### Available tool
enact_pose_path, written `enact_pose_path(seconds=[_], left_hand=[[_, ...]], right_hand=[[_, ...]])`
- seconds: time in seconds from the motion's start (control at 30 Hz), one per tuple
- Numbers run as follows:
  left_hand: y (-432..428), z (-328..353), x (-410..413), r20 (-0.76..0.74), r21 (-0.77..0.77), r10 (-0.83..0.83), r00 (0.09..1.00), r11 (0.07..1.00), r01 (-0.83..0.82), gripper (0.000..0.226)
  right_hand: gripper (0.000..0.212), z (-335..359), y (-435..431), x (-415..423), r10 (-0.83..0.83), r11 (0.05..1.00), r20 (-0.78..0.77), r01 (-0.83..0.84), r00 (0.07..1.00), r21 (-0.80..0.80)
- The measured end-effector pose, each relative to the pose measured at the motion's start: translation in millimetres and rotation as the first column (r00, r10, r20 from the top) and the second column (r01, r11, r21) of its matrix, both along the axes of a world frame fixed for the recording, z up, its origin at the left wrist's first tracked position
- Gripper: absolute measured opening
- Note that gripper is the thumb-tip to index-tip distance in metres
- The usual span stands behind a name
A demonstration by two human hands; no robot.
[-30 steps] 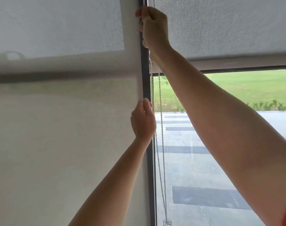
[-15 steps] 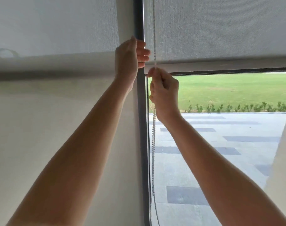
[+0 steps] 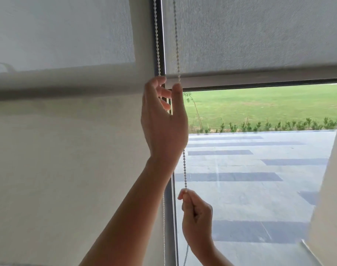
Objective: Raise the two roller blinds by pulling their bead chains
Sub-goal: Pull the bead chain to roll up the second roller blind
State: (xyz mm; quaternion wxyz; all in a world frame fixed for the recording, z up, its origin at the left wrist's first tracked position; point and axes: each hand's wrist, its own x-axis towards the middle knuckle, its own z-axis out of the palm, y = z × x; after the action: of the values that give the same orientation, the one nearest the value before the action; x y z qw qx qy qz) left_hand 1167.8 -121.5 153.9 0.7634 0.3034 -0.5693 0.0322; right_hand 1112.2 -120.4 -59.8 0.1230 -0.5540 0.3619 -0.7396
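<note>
Two white bead chain (image 3: 176,35) strands hang along the dark window frame (image 3: 160,35) between the blinds. The right roller blind (image 3: 259,35) is grey; its bottom bar (image 3: 259,78) sits partway up, with lawn and paving showing below. The left roller blind (image 3: 58,160) covers its whole pane. My left hand (image 3: 163,120) is raised at bottom-bar height, fingers apart, with the thumb tip against the right strand and the fingers by the left strand. My right hand (image 3: 197,215) is lower and pinches the right strand between thumb and forefinger.
A pale fabric panel (image 3: 332,189) hangs at the right edge, overlapping the glass. Outside lie grey paving (image 3: 250,189), a row of small shrubs and a green lawn (image 3: 259,104).
My right hand has dropped from bottom-bar height to well below it, still pinching the chain. My left hand has shifted from the frame onto the chain strands.
</note>
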Motion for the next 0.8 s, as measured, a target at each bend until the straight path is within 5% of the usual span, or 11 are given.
enact_pose_path(seconds=[0.13, 0.27, 0.43, 0.57, 0.7, 0.8], left_hand=[[7, -4, -13, -0.106, 0.254, -0.375, 0.921, 0.885, 0.390, 0.028], [-8, 11, 0, -0.317, 0.095, -0.563, 0.763, 0.782, 0.616, 0.017], [-34, -17, 14, -0.250, 0.007, -0.420, 0.872, 0.900, 0.435, 0.024], [-43, -38, 15, -0.225, -0.037, -0.449, 0.865, 0.891, 0.453, 0.025], [-39, -89, 1, -0.202, 0.096, -0.411, 0.889, 0.895, 0.436, 0.026], [-42, -137, -2, -0.208, 0.228, -0.407, 0.890, 0.864, 0.448, 0.030]], right_hand=[[0.024, -22, 11, 9, 0.004, 1.000, -0.029, -0.003, 1.000, 0.015], [0.022, -57, 13, 12, 0.055, 0.996, -0.081, -0.048, 0.995, 0.078], [0.026, -66, -9, -14, 0.272, 0.915, -0.165, -0.202, 0.948, 0.348], [0.025, 19, -52, -41, 0.473, 0.753, -0.078, -0.357, 0.878, 0.554], [0.026, 154, -76, -46, 0.339, 0.911, -0.126, -0.292, 0.932, 0.292], [0.022, 243, -65, -34, 0.492, 0.871, -0.051, -0.489, 0.869, 0.053]])
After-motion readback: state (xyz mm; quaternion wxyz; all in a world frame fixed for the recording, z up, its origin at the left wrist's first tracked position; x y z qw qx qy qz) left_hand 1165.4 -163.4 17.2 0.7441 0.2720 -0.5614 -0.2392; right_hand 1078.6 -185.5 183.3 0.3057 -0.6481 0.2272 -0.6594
